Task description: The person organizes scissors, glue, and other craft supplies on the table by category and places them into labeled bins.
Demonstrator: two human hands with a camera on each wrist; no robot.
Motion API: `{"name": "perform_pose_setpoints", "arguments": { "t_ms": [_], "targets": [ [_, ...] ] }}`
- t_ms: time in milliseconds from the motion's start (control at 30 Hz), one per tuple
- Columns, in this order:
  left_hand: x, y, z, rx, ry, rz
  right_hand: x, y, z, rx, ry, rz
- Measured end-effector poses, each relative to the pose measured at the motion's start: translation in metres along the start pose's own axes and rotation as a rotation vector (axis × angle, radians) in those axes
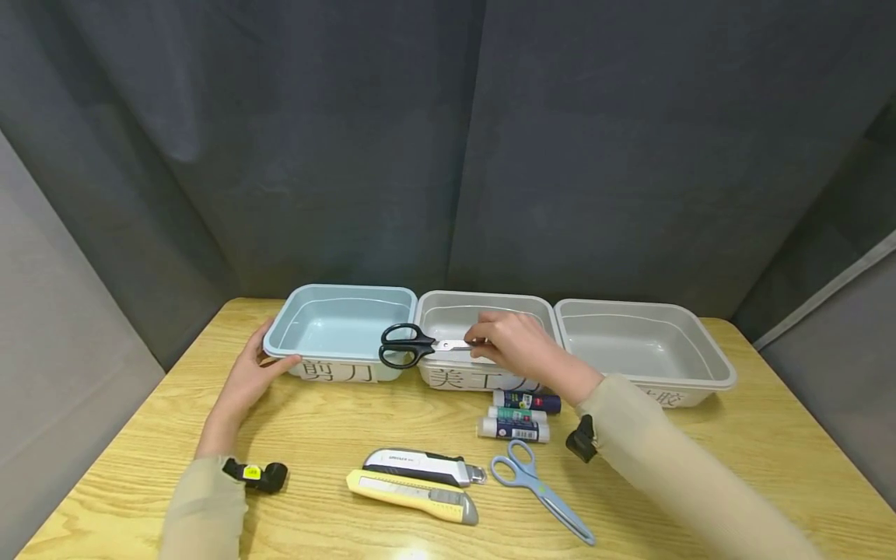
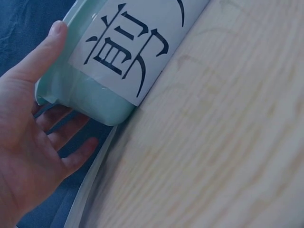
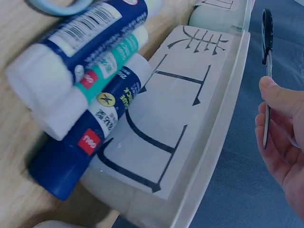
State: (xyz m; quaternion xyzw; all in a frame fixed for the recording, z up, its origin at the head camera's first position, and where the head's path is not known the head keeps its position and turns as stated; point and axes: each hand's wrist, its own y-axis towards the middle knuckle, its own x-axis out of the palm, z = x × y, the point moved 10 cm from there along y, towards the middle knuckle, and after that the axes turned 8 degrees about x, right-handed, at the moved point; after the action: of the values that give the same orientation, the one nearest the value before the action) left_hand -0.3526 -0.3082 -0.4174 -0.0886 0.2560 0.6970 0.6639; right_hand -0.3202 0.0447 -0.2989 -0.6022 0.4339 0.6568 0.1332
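My right hand (image 1: 514, 340) pinches a pair of black-handled scissors (image 1: 407, 345) by the blades, above the middle grey bin (image 1: 483, 295). Their handles point left, over the near right corner of the light blue bin (image 1: 343, 289). In the right wrist view the scissors (image 3: 268, 42) appear edge-on between thumb and fingers. At the blue bin's left end, my left hand (image 1: 248, 377) holds its corner. The left wrist view shows that thumb along the rim of the blue bin (image 2: 102, 102), with the other fingers partly hidden behind it.
A third grey bin (image 1: 647, 350) stands at the right. Several glue sticks (image 1: 514, 430) lie before the middle bin. Nearer are a yellow utility knife (image 1: 409, 494), a white-and-black utility knife (image 1: 420, 465) and blue scissors (image 1: 549, 498). A dark curtain (image 1: 448, 155) hangs behind.
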Motion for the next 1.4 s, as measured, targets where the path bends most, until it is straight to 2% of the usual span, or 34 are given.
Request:
{"name": "perform_pose_setpoints", "arguments": {
  "t_ms": [167,400,567,800,1067,1400],
  "targets": [
    [-0.001,-0.003,0.004,-0.022,-0.007,-0.003,0.010,0.011,0.000,0.014,-0.004,-0.045],
    [-0.003,0.000,-0.008,-0.034,0.000,0.000,0.025,0.025,-0.004,0.026,0.009,-0.070],
    [-0.003,0.000,-0.007,-0.027,-0.009,0.000,0.031,0.035,-0.004,0.059,0.017,-0.090],
    [-0.003,-0.001,-0.006,-0.030,0.019,0.009,0.036,0.049,-0.008,0.045,-0.041,-0.103],
    [-0.003,0.000,-0.009,-0.023,0.008,0.016,0.040,0.071,-0.015,0.051,-0.090,-0.106],
    [-0.003,-0.002,-0.004,-0.025,0.011,0.015,0.052,0.088,-0.029,0.063,-0.137,-0.159]
  ]
}}
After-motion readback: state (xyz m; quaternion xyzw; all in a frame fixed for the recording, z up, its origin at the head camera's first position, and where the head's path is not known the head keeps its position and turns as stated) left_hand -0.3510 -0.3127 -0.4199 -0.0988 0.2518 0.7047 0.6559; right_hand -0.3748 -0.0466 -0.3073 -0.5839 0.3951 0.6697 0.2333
